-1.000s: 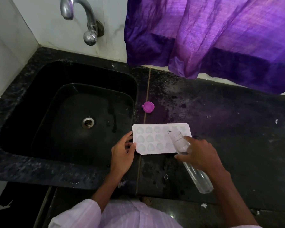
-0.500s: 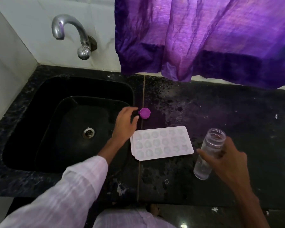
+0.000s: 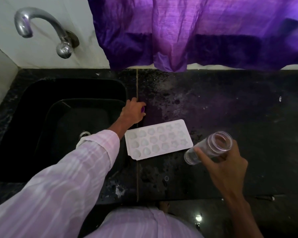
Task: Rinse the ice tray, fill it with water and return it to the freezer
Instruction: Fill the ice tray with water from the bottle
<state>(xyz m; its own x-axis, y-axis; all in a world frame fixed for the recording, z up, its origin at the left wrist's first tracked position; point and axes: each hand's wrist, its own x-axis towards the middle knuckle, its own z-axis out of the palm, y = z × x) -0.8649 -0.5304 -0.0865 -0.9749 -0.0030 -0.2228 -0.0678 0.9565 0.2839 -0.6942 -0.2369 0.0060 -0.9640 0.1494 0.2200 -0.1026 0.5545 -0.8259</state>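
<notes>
The white ice tray (image 3: 157,140) lies flat on the black counter (image 3: 222,109), just right of the sink; its several moulded cells look wet. My right hand (image 3: 220,166) grips a clear, uncapped plastic bottle (image 3: 209,147), tilted with its mouth up and to the right, beside the tray's right end. Behind the tray, at the sink's right rim, my left hand (image 3: 132,113) has closed over the small purple bottle cap (image 3: 142,109); only a sliver of the cap shows between the fingers.
The black sink (image 3: 62,121) fills the left side, its drain partly hidden by my sleeve. A chrome tap (image 3: 41,30) juts from the white wall above it. A purple curtain (image 3: 196,31) hangs over the counter's back edge.
My right hand lifted the bottle off the tray and swung it right, mouth up. My left hand left the tray's corner, reached back and closed on the purple cap.
</notes>
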